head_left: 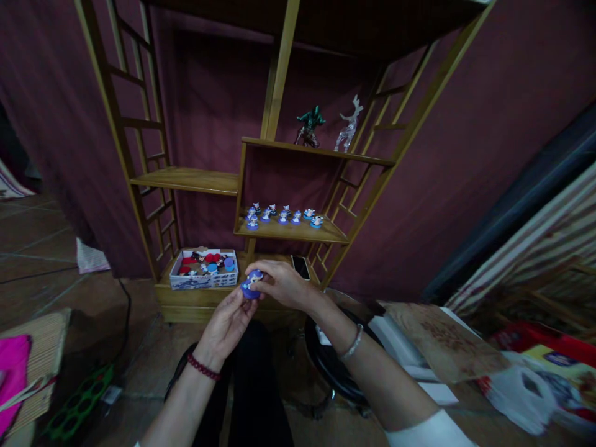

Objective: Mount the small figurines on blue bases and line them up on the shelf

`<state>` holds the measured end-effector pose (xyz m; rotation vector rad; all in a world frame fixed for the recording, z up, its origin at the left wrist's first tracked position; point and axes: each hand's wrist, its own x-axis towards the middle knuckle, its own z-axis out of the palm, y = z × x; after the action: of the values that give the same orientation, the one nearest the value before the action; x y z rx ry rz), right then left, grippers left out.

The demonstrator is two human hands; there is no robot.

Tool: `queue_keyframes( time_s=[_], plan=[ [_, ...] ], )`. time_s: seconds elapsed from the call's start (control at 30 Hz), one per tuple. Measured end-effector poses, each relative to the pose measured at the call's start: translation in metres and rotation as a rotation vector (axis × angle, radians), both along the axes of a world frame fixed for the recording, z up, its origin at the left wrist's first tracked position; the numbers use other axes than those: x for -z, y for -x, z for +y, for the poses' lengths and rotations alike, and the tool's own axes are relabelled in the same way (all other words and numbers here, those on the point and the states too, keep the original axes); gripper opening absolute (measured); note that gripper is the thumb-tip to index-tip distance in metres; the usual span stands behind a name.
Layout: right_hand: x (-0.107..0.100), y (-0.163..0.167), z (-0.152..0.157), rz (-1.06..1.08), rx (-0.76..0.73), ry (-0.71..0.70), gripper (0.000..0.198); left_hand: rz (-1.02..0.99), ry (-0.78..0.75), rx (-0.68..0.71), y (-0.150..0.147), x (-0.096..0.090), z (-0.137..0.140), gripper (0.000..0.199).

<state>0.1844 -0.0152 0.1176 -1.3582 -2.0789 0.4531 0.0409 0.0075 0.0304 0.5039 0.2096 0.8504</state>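
A small purple and white figurine (pixel 252 284) on a round purple base is held between both hands in front of the shelf. My left hand (pixel 230 320) grips its base from below and the left. From above and the right, the fingers of my right hand (pixel 282 282) pinch its upper part. Behind it to the left, a patterned cardboard box (pixel 205 282) holds more figurines with red, black and blue parts. Several similar figurines (pixel 283 216) stand in loose rows on the small middle shelf (pixel 298 232), purple ones at the left and blue ones at the right.
A phone (pixel 300 267) lies on the lower board. On the upper shelf stand a dark green figure (pixel 309 126) and a clear deer figure (pixel 348 127). A black round stool (pixel 321 354) is below my right forearm. A green power strip (pixel 81 400) lies on the floor.
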Motion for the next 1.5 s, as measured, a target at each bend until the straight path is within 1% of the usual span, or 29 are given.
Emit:
queue_keyframes(
  time_s=[0.1, 0.23, 0.37, 0.47, 0.63, 0.87, 1.0, 1.17, 1.3, 1.4, 1.5],
  plan=[
    [0.001, 0.003, 0.000, -0.037, 0.023, -0.051, 0.019, -0.020, -0.004, -0.007, 0.001, 0.002, 0.000, 0.016],
    [0.004, 0.008, -0.002, -0.045, 0.070, -0.069, 0.017, -0.036, 0.017, -0.027, 0.002, 0.002, 0.000, 0.018],
    [0.008, 0.012, -0.002, -0.089, 0.121, -0.138, 0.019, -0.050, 0.042, -0.041, 0.002, 0.000, 0.000, 0.021],
    [0.010, 0.013, -0.002, -0.111, 0.140, -0.158, 0.020, -0.058, 0.057, -0.041, 0.002, 0.001, 0.001, 0.021],
    [0.007, 0.011, -0.001, -0.117, 0.104, -0.136, 0.020, -0.031, 0.056, -0.024, 0.001, 0.003, 0.003, 0.013],
    [-0.001, -0.001, 0.004, -0.125, 0.029, -0.138, 0.020, -0.018, 0.080, -0.033, -0.004, -0.005, 0.004, 0.010],
    [-0.002, -0.011, 0.008, -0.120, -0.018, -0.128, 0.020, -0.013, 0.092, -0.021, -0.011, -0.006, 0.006, 0.009],
    [-0.005, -0.020, 0.011, -0.126, 0.005, -0.130, 0.021, -0.018, 0.110, -0.017, -0.021, -0.008, 0.013, 0.010],
    [-0.005, -0.028, 0.016, -0.093, 0.050, -0.120, 0.033, -0.018, 0.117, -0.012, -0.029, -0.018, 0.021, 0.013],
    [-0.005, -0.036, 0.020, -0.037, 0.082, -0.110, 0.043, -0.014, 0.091, -0.006, -0.036, -0.025, 0.027, 0.011],
    [-0.006, -0.043, 0.024, 0.034, 0.078, -0.108, 0.044, -0.001, 0.075, -0.005, -0.041, -0.028, 0.032, 0.009]
  ],
)
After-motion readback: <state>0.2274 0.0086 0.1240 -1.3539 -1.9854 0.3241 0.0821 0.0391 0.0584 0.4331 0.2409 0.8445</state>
